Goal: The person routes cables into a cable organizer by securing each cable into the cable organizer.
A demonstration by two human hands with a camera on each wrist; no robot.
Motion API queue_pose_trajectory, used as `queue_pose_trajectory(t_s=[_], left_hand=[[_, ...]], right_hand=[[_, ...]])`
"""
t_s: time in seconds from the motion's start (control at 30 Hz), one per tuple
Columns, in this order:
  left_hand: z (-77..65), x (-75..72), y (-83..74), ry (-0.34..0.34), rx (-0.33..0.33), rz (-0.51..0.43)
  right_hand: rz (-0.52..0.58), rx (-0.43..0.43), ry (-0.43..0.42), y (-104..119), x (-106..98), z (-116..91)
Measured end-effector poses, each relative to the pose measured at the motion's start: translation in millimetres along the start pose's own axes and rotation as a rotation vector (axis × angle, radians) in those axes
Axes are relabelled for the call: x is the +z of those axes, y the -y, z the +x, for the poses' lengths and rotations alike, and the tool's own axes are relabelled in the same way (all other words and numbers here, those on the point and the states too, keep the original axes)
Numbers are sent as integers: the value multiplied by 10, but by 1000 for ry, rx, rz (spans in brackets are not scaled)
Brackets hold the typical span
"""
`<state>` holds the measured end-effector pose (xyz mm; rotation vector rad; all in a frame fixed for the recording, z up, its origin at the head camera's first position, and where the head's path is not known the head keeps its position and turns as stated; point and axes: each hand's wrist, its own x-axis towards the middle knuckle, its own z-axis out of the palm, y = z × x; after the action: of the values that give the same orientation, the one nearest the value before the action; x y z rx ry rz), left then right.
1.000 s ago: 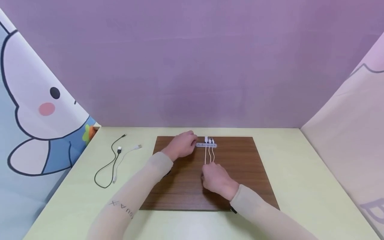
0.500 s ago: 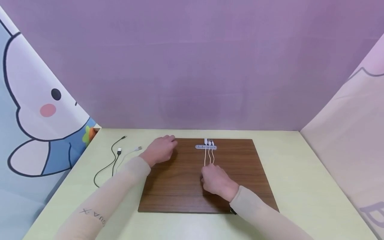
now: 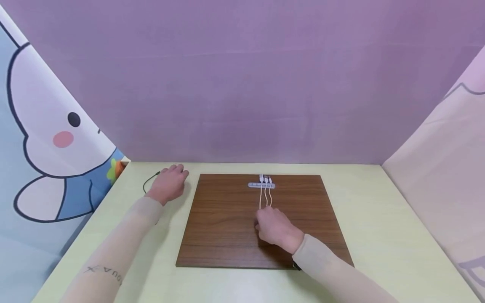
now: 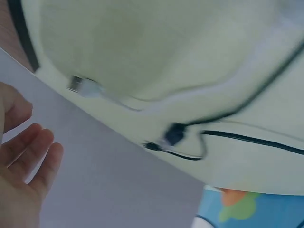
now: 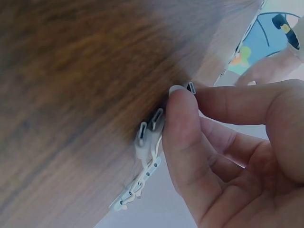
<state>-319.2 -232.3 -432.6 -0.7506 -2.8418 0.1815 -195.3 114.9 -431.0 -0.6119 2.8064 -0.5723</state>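
In the head view my left hand [image 3: 168, 185] hovers over the table's left part, above the loose cables. Its fingers are relaxed and hold nothing in the left wrist view. Near it lie a white USB cable [image 4: 88, 87] and a black USB cable [image 4: 175, 134]. My right hand [image 3: 275, 227] is over the brown board [image 3: 219, 235], its thumb and forefinger pinching the plug of a white charging cable [image 5: 191, 88]. Two more white cable plugs [image 5: 142, 134] sit beside the thumb. These cables run up to a pale cable clip [image 3: 255, 185] near the board's far edge.
A light yellow table [image 3: 379, 219] surrounds the board. Behind it stands a purple backdrop [image 3: 242, 105], with a cartoon-printed cloth [image 3: 57, 176] on the left and a pale cloth [image 3: 447, 168] on the right.
My left hand has left the cable clip's left end and moved left, off the board and over the loose cables. My right hand stays in place, still pinching.
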Motion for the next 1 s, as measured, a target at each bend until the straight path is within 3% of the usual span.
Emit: queue_pose_trajectory(t_s=[0.43, 0.6, 1.0], left_hand=[[-148, 130, 156, 165, -236, -190], [-148, 179, 158, 185, -241, -255], [-195, 198, 114, 138, -215, -276]], right_hand=[[-17, -32, -29, -19, -14, -5], [-13, -37, -26, -5, -17, -13], [-30, -16, 6, 43, -43, -21]])
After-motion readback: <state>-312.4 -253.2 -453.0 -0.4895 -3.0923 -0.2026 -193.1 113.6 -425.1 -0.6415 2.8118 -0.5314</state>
